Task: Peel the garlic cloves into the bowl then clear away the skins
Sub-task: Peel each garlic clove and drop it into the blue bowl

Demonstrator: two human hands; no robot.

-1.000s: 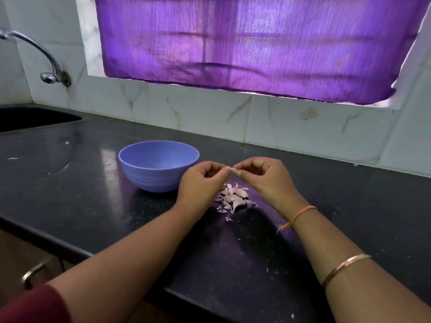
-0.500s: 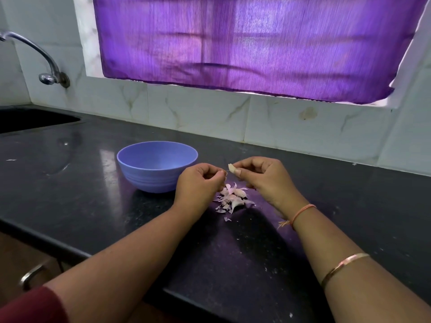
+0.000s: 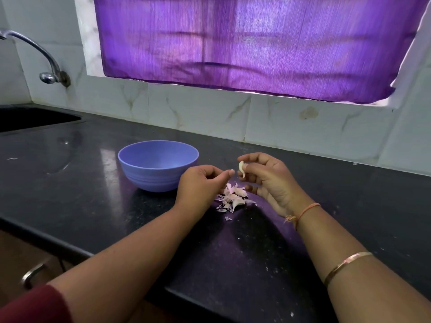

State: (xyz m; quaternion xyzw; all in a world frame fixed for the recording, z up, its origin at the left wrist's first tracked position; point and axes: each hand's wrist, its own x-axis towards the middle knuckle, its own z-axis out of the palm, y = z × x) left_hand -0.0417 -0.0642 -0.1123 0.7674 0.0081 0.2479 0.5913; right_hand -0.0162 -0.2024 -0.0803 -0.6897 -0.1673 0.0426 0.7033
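Observation:
A pale garlic clove [image 3: 241, 167] is pinched between the thumb and fingers of my right hand [image 3: 268, 180], held above the counter. My left hand [image 3: 200, 185] hovers just to its left with fingers curled and thumb against forefinger; whether a scrap of skin sits between them I cannot tell. Under both hands lies a small pile of pinkish garlic skins and cloves [image 3: 233, 197]. The blue bowl [image 3: 130, 159] stands on the black counter left of my hands; its inside is hidden from here.
The black stone counter [image 3: 233, 252] runs left to a sink [image 3: 35, 117] with a tap [image 3: 46, 59] above it. A tiled wall and purple curtain stand behind. The counter's front edge cuts across under my forearms, with a drawer handle [image 3: 32, 275] below.
My hands have pulled apart. The right hand lifted and turned, so the clove stands free between its fingers. The left hand dropped slightly away from it.

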